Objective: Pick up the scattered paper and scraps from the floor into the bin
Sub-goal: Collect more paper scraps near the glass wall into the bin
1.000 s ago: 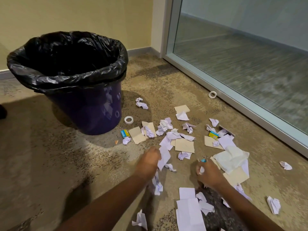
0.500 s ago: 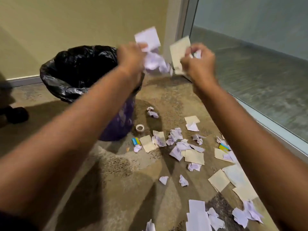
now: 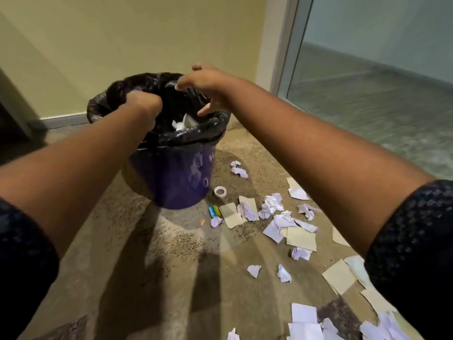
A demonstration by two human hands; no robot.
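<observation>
**A:** So, where do the hands sit against the bin (image 3: 171, 177)?

**B:** Both are over its mouth, set apart from each other. The left hand (image 3: 143, 105) dips past the near rim of the black liner (image 3: 198, 133), knuckles toward the camera. Its fingers curl down out of sight, so I cannot tell whether it holds anything. The right hand (image 3: 208, 85) hovers above the far rim, fingers spread, holding nothing.

**A:** And the paper?

**B:** White pieces (image 3: 181, 123) lie inside the liner, below and between the hands. The scattered paper (image 3: 291, 224) lies on the carpet to the right of the bin.

**A:** What differs from half a second ago?

**B:** Then both hands were raised, each clutching paper. Now no sheet shows in either, and the arms have reached forward over the bin.

**A:** Edges, room?

**B:** The bin stands near the yellow wall (image 3: 122, 45), and a glass panel (image 3: 367, 89) runs along the right. A tape roll (image 3: 220, 191) lies just beside the bin's base. Plain carpet (image 3: 147, 253) spreads in front of the bin and to its left.
</observation>
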